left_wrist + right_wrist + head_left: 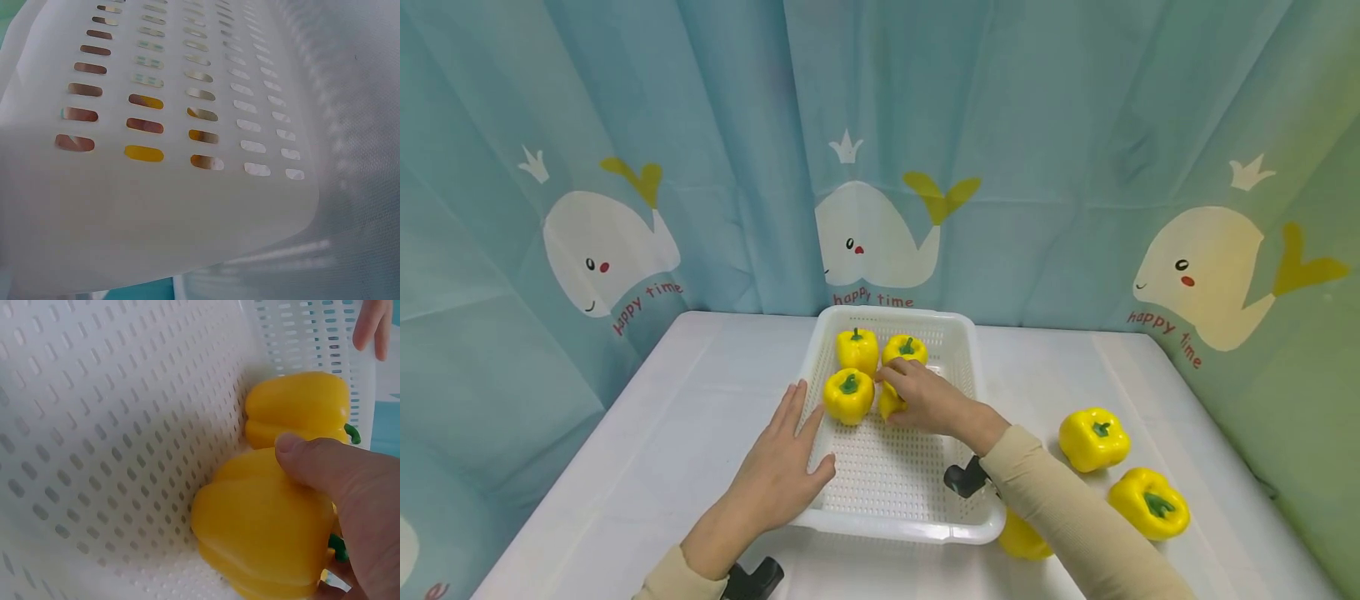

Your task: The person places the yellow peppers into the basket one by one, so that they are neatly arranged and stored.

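Nearest me on the head feed are a beige left sleeve with a black wrist mount and a longer right sleeve reaching in from the lower right. Under that right forearm I see part of one yellow pepper, just beside the near right corner of the white basket; the rest of it is hidden. Farther right, two loose peppers sit near each other on the white surface: the nearer one is tipped with its green stem towards me, the other just beyond it. My left hand lies at the basket's left rim, its fingers straight and spread, released and grasping nothing; the left wrist feed gives me only the slotted outer wall, with bits of yellow through the holes. Inside the basket, my right hand has its thumb and fingers curled round the held pepper, grasping it; I cannot tell whether its underside touches the basket floor. Just left of it stands another pepper, stem up, and beyond these are two more, a far-left pepper and a far-right pepper, all in the far half of the basket. Behind the surface hangs a blue-green curtain printed with white whales, crowns and "happy time" lettering.
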`<action>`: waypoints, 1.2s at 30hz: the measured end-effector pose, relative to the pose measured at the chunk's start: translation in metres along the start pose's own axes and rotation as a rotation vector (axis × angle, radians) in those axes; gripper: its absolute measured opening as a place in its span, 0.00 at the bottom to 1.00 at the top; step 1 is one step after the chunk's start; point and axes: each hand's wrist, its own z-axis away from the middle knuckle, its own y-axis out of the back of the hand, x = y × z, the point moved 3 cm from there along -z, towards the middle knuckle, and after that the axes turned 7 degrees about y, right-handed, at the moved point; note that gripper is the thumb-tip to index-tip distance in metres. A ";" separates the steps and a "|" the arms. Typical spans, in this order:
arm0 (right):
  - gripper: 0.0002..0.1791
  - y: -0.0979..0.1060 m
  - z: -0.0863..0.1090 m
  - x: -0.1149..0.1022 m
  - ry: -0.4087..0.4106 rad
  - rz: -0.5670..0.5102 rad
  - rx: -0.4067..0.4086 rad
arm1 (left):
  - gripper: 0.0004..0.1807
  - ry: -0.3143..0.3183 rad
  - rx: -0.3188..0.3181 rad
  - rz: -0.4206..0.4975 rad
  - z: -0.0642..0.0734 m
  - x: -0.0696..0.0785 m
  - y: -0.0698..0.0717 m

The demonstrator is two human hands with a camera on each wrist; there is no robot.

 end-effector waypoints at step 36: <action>0.28 0.043 0.022 0.003 -0.070 -0.032 0.058 | 0.37 0.011 -0.022 0.005 0.001 0.002 0.000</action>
